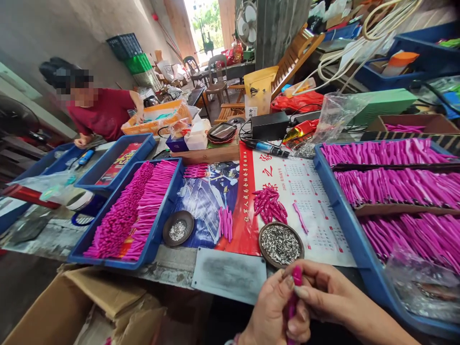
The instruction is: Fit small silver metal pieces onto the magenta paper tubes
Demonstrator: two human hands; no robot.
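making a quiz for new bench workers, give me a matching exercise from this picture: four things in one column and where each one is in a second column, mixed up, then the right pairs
Things
1. large dish of metal pieces
2. small dish of metal pieces
3. pink piece held upright
4. blue-handled tool

Places
A. at the top edge of the calendar sheet
B. between the left hand and right hand
C. beside the left blue tray
D. on the calendar sheet's near edge, just beyond the hands

Pairs: 1-D, 2-C, 3-B, 4-A
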